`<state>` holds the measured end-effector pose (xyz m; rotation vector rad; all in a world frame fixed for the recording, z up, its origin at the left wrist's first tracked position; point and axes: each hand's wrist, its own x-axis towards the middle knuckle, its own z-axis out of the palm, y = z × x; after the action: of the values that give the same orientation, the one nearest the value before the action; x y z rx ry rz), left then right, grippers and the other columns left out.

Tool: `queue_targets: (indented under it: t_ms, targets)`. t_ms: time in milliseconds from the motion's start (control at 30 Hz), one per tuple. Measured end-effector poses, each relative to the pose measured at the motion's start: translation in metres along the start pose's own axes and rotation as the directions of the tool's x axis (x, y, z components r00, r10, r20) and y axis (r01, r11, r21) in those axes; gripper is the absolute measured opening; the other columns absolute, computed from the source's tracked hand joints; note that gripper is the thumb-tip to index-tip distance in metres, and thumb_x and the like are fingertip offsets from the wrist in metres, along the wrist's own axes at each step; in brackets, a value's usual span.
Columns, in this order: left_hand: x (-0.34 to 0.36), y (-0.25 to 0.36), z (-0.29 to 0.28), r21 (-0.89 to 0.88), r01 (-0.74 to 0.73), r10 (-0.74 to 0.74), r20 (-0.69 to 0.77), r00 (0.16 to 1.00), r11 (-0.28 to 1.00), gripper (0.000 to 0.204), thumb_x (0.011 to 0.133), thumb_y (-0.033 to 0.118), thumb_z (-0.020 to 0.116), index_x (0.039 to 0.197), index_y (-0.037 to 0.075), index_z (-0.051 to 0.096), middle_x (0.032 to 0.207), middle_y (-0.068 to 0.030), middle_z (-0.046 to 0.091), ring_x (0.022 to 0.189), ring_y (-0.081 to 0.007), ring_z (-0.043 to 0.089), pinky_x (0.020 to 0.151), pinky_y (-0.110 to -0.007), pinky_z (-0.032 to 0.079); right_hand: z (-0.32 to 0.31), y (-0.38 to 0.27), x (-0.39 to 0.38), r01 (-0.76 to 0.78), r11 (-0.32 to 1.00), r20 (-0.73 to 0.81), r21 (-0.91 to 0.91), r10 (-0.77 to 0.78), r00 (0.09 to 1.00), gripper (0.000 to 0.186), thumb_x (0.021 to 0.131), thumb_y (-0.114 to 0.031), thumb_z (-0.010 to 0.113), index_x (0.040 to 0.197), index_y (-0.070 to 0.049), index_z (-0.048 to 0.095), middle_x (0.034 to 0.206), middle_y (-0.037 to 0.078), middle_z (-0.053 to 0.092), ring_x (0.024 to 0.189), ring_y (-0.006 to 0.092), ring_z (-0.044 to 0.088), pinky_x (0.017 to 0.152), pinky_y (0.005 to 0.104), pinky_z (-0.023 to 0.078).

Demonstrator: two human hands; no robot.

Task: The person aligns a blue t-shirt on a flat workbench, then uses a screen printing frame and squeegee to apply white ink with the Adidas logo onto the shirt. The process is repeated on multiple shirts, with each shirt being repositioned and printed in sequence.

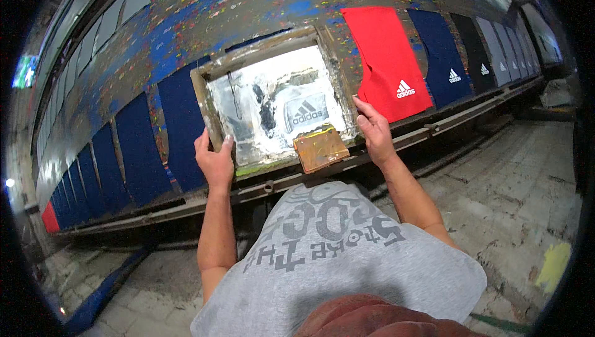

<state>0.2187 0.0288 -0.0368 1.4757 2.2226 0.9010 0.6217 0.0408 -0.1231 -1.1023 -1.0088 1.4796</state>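
Note:
A wooden-edged screen printing frame (266, 50) lies over the long table in front of me, its mesh smeared with white ink and bearing a small logo stencil. My left hand (215, 162) is closed round its lower left edge, thumb on top. At the right edge, my right hand (375, 132) grips the frame, fingers partly hidden by the rim. A brown squeegee (321, 150) stained with yellow ink rests on the frame's near side, between my hands and touched by neither. Beneath the frame, whatever lies on the table is mostly hidden.
Navy fabric pieces (141, 151) line the table (204, 11) to the left. Rightward lie a red piece (387, 58), a navy piece (439, 52), a black piece (474, 48) and several grey ones, with white logos. A metal rail (427, 131) runs along the near edge, above a worn floor (496, 182).

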Motion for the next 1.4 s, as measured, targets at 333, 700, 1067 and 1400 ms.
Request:
queue_targets:
  t_ms: [333,700,1067,1400]
  targets:
    - [-0.012,-0.007,-0.001,0.035,-0.084,0.083,0.023,0.996,0.996,0.057,0.089,0.005,0.088,0.143,-0.004,0.071,0.128,-0.0174,0.068,0.121,-0.0337,0.066,0.109,-0.043,0.051,0.005,-0.017,-0.020,-0.069,0.996,-0.042,-0.059,0.067,0.997,0.063,0.109,-0.025,0.073,0.160,0.008,0.056,0.153,0.017,0.067,0.142,0.0223,0.061,0.123,0.0375,0.044]
    - [-0.018,-0.008,-0.003,0.061,-0.033,0.031,0.040,0.999,0.998,0.053,0.090,0.003,0.087,0.140,-0.004,0.072,0.125,-0.0158,0.068,0.119,-0.0325,0.066,0.108,-0.042,0.051,-0.011,-0.010,-0.026,0.022,0.948,0.069,-0.317,-0.001,0.998,0.074,0.106,-0.030,0.076,0.163,0.009,0.050,0.163,0.023,0.059,0.153,0.0293,0.053,0.130,0.0422,0.038]
    - [-0.022,-0.004,-0.009,0.093,-0.001,-0.008,0.095,0.995,0.996,0.050,0.092,0.004,0.086,0.139,-0.003,0.073,0.124,-0.0146,0.067,0.117,-0.0321,0.066,0.105,-0.042,0.052,-0.010,-0.028,-0.032,0.036,0.913,0.071,-0.407,-0.007,0.997,0.077,0.103,-0.035,0.077,0.163,0.006,0.052,0.160,0.026,0.061,0.150,0.0363,0.055,0.128,0.0447,0.039]
    - [-0.029,0.003,-0.010,0.071,0.009,-0.016,0.095,0.995,0.997,0.046,0.094,0.005,0.084,0.138,-0.004,0.073,0.125,-0.0148,0.067,0.117,-0.0311,0.066,0.106,-0.040,0.051,-0.017,-0.033,-0.035,0.061,0.887,0.105,-0.459,-0.014,0.994,0.079,0.098,-0.033,0.081,0.162,0.005,0.053,0.153,0.027,0.064,0.144,0.0411,0.058,0.124,0.0477,0.042]
